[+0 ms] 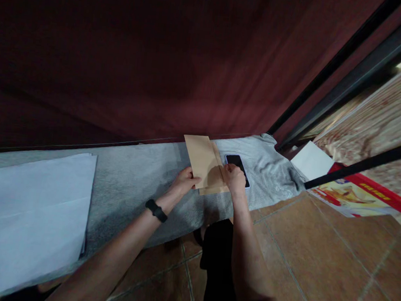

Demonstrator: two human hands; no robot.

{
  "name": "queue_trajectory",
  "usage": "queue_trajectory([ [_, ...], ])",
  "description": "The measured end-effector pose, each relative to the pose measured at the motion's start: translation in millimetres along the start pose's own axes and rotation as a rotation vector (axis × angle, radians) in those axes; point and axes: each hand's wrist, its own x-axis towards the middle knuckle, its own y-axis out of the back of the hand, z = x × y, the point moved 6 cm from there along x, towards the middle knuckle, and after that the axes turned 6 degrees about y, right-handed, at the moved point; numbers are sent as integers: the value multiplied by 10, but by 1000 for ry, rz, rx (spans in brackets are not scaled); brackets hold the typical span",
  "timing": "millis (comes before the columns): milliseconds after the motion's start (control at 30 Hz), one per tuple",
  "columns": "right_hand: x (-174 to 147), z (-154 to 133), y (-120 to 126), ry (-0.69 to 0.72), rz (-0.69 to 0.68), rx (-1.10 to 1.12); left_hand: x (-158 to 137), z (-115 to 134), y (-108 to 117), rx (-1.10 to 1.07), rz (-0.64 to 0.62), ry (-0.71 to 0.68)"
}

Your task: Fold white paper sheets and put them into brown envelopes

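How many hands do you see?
2: the left hand holds a sheet of brown paper near its lower corner; the right hand partly covers the phone.

Brown sheet (199, 160): matt, smooth paper. Phone (234, 160): smooth, glass-like screen. Grey cover (135, 168): cloth, matt, wrinkled at one end. Large white sheet (41, 202): matt paper, creased. Floor tiles (324, 255): dull finish. Red backdrop (142, 56): matt, cloth-like

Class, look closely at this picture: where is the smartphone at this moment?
In the head view, the smartphone lies right of centre on the grey cloth, just right of the brown paper and partly hidden by the right hand.
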Motion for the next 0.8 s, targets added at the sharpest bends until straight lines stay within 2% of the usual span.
queue_trajectory([
  [167,-25,-59,-134,33,-166,-183,111,-86,-47,90,78,34],
  [300,-42,-63,-129,33,-176,-177,102,-134,-42,168,153,38],
  [567,-52,-20,-112,-5,-209,-153,77,-193,-101,285,186,30],
  [800,-67,79,-62,-13,-244,-124,-14,-261,-122,304,185,3],
])
